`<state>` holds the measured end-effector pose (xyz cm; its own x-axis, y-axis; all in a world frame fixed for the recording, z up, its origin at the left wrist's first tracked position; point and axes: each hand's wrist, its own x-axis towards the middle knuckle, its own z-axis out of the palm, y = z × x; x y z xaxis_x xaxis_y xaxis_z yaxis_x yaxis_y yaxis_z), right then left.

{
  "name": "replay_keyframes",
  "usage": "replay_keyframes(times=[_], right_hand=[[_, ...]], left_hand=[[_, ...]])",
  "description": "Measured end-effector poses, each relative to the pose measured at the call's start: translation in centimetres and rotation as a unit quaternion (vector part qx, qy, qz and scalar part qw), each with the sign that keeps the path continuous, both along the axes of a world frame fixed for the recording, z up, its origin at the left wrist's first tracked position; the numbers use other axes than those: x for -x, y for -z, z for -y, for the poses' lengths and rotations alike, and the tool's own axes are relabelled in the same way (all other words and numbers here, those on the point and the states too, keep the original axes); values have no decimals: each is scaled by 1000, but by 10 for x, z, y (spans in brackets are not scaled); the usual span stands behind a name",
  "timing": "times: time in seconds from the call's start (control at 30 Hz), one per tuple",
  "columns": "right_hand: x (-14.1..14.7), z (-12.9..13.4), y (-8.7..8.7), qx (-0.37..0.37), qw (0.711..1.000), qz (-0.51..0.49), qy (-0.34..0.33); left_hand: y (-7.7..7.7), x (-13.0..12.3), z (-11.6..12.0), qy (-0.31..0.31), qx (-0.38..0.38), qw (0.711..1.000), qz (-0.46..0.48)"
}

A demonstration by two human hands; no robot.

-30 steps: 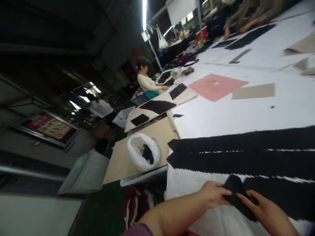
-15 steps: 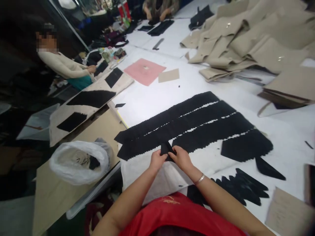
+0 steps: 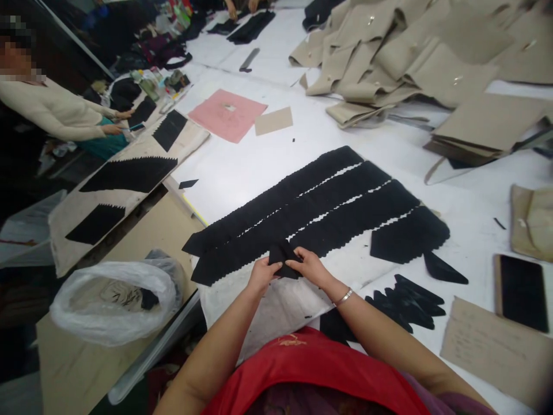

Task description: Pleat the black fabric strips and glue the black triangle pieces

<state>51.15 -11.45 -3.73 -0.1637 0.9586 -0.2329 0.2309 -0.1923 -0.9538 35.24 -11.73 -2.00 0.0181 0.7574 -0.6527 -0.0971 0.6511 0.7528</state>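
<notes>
Both of my hands pinch one small black fabric piece (image 3: pixel 283 257) above the near edge of the white table. My left hand (image 3: pixel 262 275) grips its left side, and my right hand (image 3: pixel 309 266) grips its right side, thumbs close together. Just beyond lie overlapping rows of black strips (image 3: pixel 276 213) with zigzag edges. A wider black piece (image 3: pixel 406 233) sits at their right end. A pointed black piece (image 3: pixel 444 270) and a fanned pile of narrow black pieces (image 3: pixel 406 302) lie to the right of my right forearm.
A plastic bag (image 3: pixel 108 331) stands open at the left. Beige pieces (image 3: pixel 389 57) are heaped at the back right. A phone (image 3: pixel 522 293) and a marked card (image 3: pixel 488 349) lie at the right. A person in a cream top (image 3: pixel 56 112) works at the left; another person's hands show at the back.
The view has shifted, so the phone now shows fully at the right. The small black piece looks flatter and more spread between my hands. The person at the left has moved their hands apart.
</notes>
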Motion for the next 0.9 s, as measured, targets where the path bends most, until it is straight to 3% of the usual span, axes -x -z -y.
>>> replay_keyframes(times=[0.1, 0.17, 0.37, 0.6, 0.73, 0.9], right_hand=[[-4, -1, 2, 81, 993, -90, -14], [-5, -2, 5, 92, 991, -101, -2], [-5, -1, 13, 34, 999, -19, 17], [-14, 17, 25, 57, 997, 16, -57], [-16, 18, 17, 24, 991, 123, -45], [-20, -5, 5, -64, 953, 284, -84]], left_hand=[[2, 3, -1, 14, -1, 1000, -5], [5, 5, -2, 24, 4, 1000, 0], [17, 5, 0, 13, 22, 1000, -8], [29, 6, 9, 35, 5, 996, -85], [34, 5, 9, 54, -25, 990, -124], [41, 3, -11, 97, -102, 963, -231]])
